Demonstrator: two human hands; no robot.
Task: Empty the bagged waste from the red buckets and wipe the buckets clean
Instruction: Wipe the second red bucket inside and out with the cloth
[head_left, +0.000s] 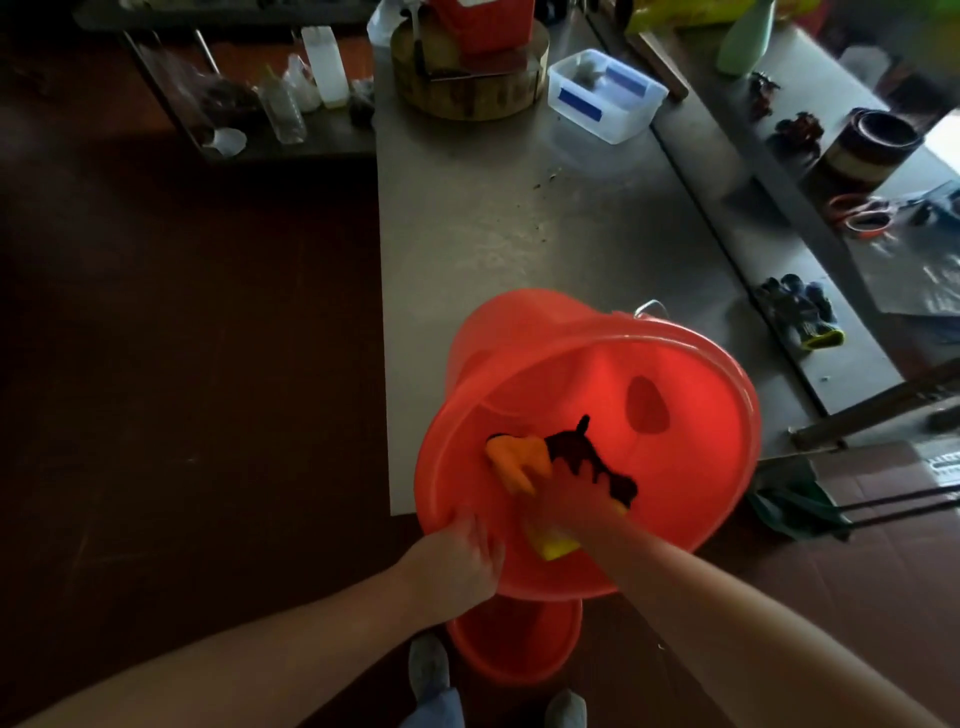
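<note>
Bucket (675, 467), red and tipped on its side with its mouth toward the person, rests against the near edge of the worktop (493, 223) and hangs partly over the floor; no bag shows inside, so I judge this one emptied and the wiping to be the step in hand; the left hand (457, 561) grips the near rim at lower left, fingers curled over it, and should hold firm so the tilted bucket neither rolls nor slips off the edge; the right hand (571, 499) reaches inside, closed on a bunched yellow and black cloth (519, 462) pressed to the lower wall; doing it well means sweeping round the whole wall and down to the base, turning the bucket with the left hand to bring unwiped wall under the cloth. Directly below, a second bucket (514, 644) stands on the floor by the feet, easy to kick; farther back on the worktop stand a wooden block (467, 88) and a clear plastic box (605, 93), well apart from the work; dark gloves (800, 312) lie to the right.
</note>
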